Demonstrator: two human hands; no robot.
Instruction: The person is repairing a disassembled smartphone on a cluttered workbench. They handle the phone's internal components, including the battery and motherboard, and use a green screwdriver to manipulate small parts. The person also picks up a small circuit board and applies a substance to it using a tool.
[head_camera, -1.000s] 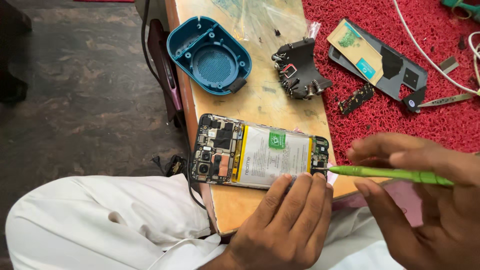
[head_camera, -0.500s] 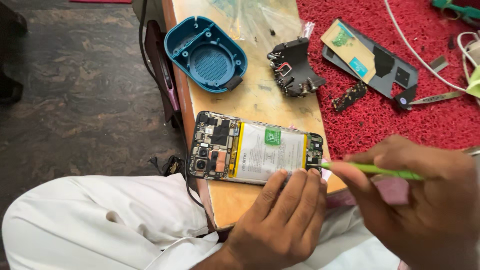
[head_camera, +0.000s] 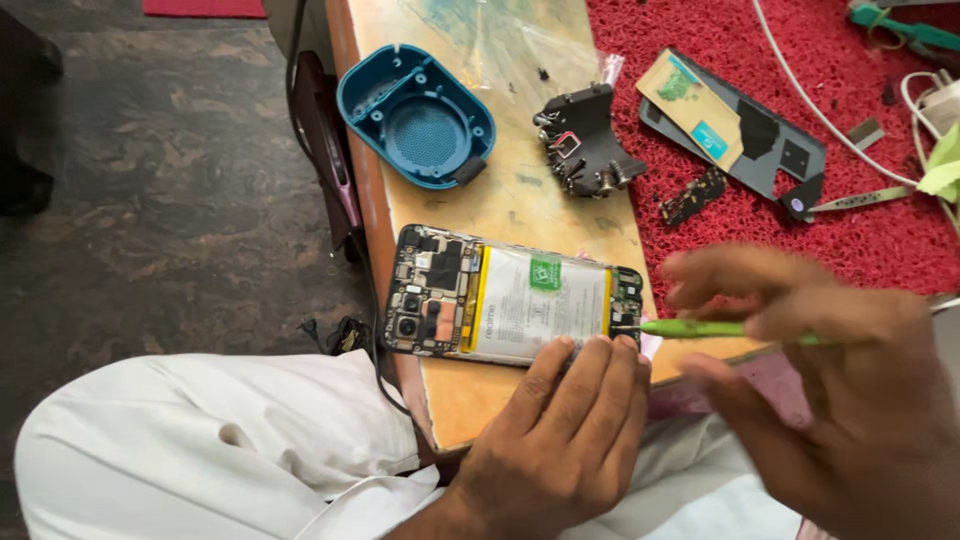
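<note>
Green tool (head_camera: 700, 328) | blurred right hand (head_camera: 830, 390) fingers apparently gripping | left hand (head_camera: 560, 440) flat steadying phone (head_camera: 510, 297)

Toward eleven o'clock on the wooden bench (head_camera: 520, 200), a blue round speaker shell (head_camera: 415, 115), hollow side up. At twelve, a black plastic inner frame (head_camera: 585, 150). Toward one o'clock on the red mat (head_camera: 760, 40), a dark phone back cover (head_camera: 745, 135), a small circuit strip (head_camera: 692, 197), metal tweezers (head_camera: 860, 198) and a white cable (head_camera: 800, 90).
</note>
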